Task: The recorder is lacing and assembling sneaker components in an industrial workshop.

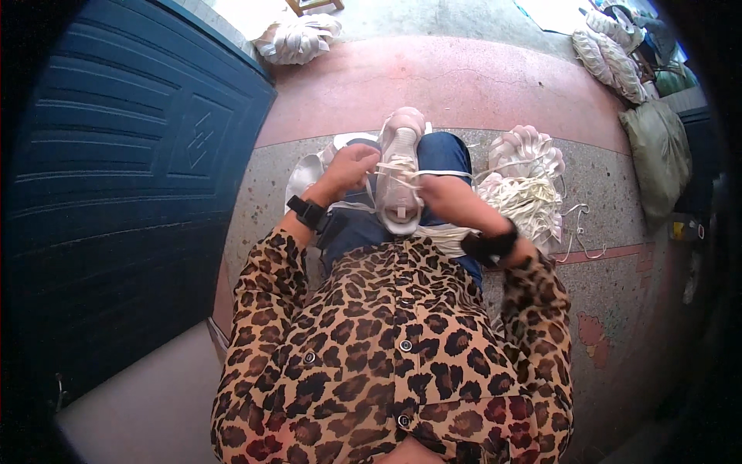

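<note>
A pale pink and white sneaker [402,143] rests lengthwise between my thighs, its toe pointing away from me. Cream shoelaces [398,166] cross over its upper. To the left of the shoe, my left hand [354,166] is closed, fingertips pinching a lace drawn out from the eyelets. On the other side my right hand [448,199] is closed at the shoe's edge with lace beside its fingers. A strand loops out above that hand. Its fingertips are partly hidden and blurred, so the exact grip is hard to make out.
Right of my legs lies a heap of loose cream laces [522,203] against several pink-white shoes [525,147]. More white shoe parts [307,176] sit left of my knee. A blue door [139,155] stands at left, a white bundle [297,39] beyond it, and a greenish sack [655,155] at right.
</note>
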A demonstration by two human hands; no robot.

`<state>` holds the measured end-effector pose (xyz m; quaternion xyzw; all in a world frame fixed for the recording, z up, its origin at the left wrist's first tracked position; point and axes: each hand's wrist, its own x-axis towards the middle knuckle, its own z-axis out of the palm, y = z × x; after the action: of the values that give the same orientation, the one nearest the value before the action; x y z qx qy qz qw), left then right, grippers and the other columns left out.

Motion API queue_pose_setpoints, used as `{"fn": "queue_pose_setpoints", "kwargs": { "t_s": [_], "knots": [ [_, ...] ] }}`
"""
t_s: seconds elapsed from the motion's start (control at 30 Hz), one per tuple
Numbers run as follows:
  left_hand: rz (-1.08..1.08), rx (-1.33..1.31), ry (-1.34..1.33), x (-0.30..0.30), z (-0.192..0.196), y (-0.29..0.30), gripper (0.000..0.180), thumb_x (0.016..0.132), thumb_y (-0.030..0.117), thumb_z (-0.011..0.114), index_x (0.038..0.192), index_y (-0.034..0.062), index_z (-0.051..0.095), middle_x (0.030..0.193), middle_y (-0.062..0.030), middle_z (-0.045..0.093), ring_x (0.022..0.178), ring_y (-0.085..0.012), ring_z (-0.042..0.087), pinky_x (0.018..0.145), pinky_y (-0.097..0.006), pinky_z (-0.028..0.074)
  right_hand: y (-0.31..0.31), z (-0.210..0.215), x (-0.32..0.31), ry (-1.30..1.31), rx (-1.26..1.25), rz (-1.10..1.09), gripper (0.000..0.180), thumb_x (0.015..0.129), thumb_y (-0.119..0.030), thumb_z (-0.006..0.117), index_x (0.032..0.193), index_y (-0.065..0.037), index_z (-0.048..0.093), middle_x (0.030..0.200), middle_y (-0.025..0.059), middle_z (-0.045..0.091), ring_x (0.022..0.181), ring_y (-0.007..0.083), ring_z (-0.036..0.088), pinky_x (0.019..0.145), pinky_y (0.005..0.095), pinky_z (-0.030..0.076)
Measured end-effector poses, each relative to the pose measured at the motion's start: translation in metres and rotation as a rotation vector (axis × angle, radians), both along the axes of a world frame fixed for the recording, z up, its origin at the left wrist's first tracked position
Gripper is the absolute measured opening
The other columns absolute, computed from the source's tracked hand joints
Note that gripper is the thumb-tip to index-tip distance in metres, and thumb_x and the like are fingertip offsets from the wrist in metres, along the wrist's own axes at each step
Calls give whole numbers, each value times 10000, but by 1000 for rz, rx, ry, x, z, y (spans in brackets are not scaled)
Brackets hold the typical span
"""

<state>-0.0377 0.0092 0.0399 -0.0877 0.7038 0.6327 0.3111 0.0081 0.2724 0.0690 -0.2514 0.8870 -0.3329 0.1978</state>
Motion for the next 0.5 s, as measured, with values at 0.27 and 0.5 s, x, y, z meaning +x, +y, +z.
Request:
{"fn": "queue_pose_setpoints", "kwargs": {
  "t_s": [0.27, 0.5],
  "knots": [
    [8, -44, -73, 3, -10, 13, 265, 983, 216, 610, 1174, 32, 602, 846, -6, 619, 510, -56, 529, 405, -205, 381, 196, 129, 83, -249, -2000, -434, 227, 1040, -152, 412, 820, -110, 448, 575, -61, 301, 505, 58, 251, 524, 275, 245],
    [-167, -310, 238, -1, -19, 12, 274, 935, 189, 601, 1093, -19, 684, 819, -107, 683, 538, -153, 606, 528, -306, 507, 218, 128, 112, -76, -2130, -245, 237, 1031, -109, 410, 795, -132, 403, 553, -59, 287, 461, 46, 201, 494, 276, 194]
  ]
}}
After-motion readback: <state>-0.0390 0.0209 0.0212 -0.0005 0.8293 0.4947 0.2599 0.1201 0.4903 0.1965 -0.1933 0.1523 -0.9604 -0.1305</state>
